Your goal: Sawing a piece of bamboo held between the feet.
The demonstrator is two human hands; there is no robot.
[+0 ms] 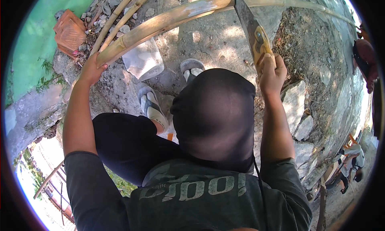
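A thick bamboo pole [160, 25] arches across the far side of the head view, with a pale scraped patch on its surface. My left hand [92, 71] is wrapped round its near left end. My right hand [272, 75] grips the wooden handle of a handsaw [248, 22]. The saw's dark metal blade points away from me and lies across the pole right of the middle. Whether its edge has cut into the bamboo, I cannot tell; the blade's tip runs out of the picture.
Two thinner bamboo poles [115, 23] slant beside a stack of orange clay pieces [70, 33] and loose stones. A pale block [145, 59] sits under the pole, near my slippered feet [152, 106]. Broken slabs [294, 100] lie at the right. Another person [353, 161] is at the lower right.
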